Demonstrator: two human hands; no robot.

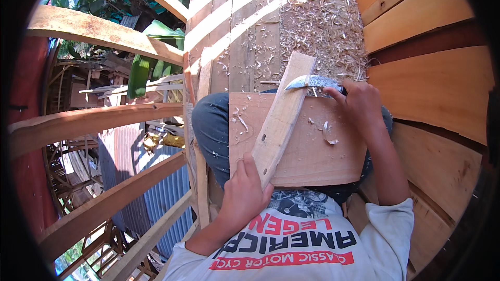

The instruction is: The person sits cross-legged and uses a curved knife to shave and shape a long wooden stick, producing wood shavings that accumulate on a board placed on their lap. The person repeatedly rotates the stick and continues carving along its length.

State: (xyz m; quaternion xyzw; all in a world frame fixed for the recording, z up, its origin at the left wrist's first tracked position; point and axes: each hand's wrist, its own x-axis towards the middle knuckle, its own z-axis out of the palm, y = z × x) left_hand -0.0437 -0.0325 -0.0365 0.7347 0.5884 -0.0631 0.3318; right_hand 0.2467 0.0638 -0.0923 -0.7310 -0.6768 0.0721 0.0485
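Nearest, the left hand (242, 190) was closed around the lower end of a narrow wooden slat (281, 119). The slat lay across a flat board (307, 151) on the lap, its long axis running up and away to the right. At its far end the right hand (359, 101) gripped a curved knife (312, 81), blade resting on the slat's edge. Wood shavings (323, 21) littered the planks beyond.
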